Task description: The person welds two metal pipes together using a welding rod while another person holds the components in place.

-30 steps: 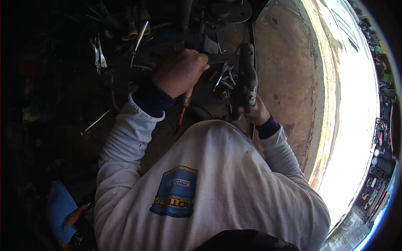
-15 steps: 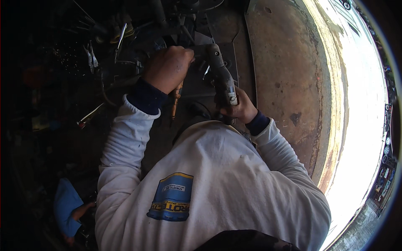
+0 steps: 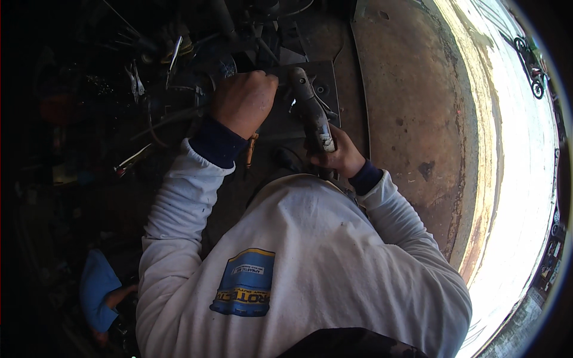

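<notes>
The grey power tool (image 3: 310, 110) lay angled across the dark metal plate (image 3: 325, 89), at the middle of the cluttered bench (image 3: 179, 113). The right hand (image 3: 340, 155) was wrapped tight around its rear handle, and the left hand (image 3: 245, 101) was clenched over the front end, knuckles up, though what it gripped was hidden. Just beneath that wrist sat an orange-handled tool (image 3: 251, 149). Pliers (image 3: 135, 79) lay well off to the left, in shadow.

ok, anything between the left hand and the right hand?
Head view: the grey power tool the right hand grips; left hand sits at its front end.
</notes>
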### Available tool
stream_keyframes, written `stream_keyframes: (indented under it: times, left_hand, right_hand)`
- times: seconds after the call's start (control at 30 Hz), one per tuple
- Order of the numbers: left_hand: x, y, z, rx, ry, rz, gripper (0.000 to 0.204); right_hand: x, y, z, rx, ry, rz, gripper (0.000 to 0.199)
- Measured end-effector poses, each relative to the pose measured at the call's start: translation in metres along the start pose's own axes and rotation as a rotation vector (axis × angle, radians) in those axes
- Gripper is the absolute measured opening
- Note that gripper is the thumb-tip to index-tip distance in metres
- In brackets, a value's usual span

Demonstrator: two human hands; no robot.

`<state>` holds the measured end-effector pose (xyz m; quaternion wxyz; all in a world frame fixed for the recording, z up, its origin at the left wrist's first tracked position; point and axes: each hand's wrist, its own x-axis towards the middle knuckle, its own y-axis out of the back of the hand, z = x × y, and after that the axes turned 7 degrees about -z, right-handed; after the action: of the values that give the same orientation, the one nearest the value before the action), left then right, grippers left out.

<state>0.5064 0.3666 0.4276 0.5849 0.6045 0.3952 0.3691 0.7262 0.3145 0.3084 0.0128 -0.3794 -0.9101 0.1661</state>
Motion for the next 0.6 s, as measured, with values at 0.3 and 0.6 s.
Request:
stream_keyframes:
  times: [0.3, 0.6]
  left_hand:
    - [-0.011, -0.003, 0.002, 0.062, -0.005, 0.065, 0.007]
    - [-0.052, 0.016, 0.036, -0.209, -0.255, 0.381, 0.047]
  right_hand:
    - [-0.003, -0.011, 0.005, -0.026, 0.024, 0.056, 0.084]
    - [-0.033, -0.020, 0.052, 0.273, 0.036, 0.252, 0.095]
